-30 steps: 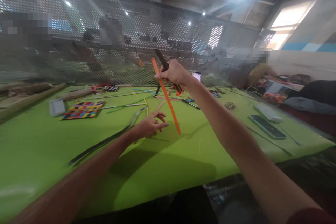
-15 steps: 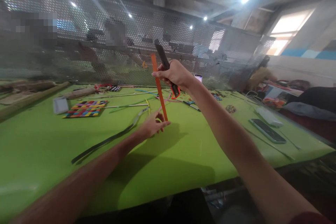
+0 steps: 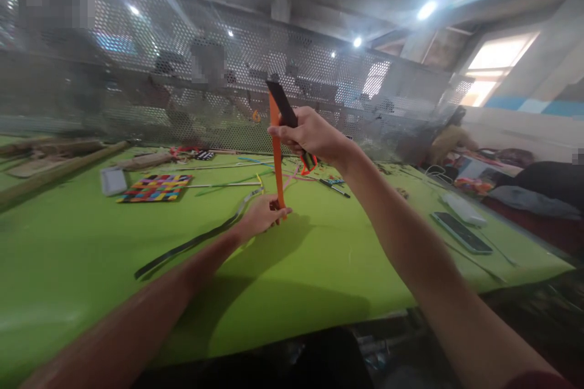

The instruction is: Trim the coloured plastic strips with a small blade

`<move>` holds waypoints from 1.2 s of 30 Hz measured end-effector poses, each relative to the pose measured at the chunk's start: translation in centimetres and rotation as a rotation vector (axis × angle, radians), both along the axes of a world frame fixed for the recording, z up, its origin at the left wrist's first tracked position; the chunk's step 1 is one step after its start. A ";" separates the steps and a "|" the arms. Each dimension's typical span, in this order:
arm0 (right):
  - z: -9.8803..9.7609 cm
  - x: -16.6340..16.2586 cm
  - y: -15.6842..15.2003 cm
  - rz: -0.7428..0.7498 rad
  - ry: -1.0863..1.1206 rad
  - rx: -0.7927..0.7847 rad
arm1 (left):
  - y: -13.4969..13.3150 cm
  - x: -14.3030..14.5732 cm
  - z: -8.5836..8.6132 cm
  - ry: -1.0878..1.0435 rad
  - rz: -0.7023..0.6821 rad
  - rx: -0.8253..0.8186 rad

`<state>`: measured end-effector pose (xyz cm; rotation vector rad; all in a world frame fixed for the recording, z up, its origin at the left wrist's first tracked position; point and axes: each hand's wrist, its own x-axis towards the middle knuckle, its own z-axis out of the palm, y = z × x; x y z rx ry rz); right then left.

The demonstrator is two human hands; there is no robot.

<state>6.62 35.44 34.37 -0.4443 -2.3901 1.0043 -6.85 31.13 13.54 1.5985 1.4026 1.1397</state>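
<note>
My right hand (image 3: 310, 134) is raised above the green table (image 3: 292, 292), closed on a pair of scissors (image 3: 286, 108) with a dark blade pointing up and an orange-red handle below, and on the top of an orange strip (image 3: 276, 161). The strip hangs nearly upright. My left hand (image 3: 261, 215) rests low over the table and pinches the strip's bottom end. A long dark strip (image 3: 196, 238) lies on the table just left of my left hand.
A colourful woven mat (image 3: 156, 188) and a small white box (image 3: 113, 181) lie at the left. Loose strips and a pen (image 3: 335, 188) are scattered at the back. A phone (image 3: 462, 232) lies at the right. A perforated metal screen (image 3: 205, 91) bounds the far edge.
The orange strip swung from slanting to nearly upright. My left hand went from open fingers to pinching the strip's lower end. My right hand stayed raised.
</note>
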 end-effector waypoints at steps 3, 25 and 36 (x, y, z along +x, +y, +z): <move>0.3 0.4 -0.2 0.034 -0.018 0.023 | -0.1 -0.1 0.3 0.012 -0.011 -0.006; -0.2 0.9 5.5 -0.312 0.029 0.016 | -0.9 0.3 0.3 -0.153 -0.345 -0.107; -9.6 6.6 3.3 -0.338 -0.149 0.376 | -2.9 1.1 2.9 -0.493 -0.325 -0.132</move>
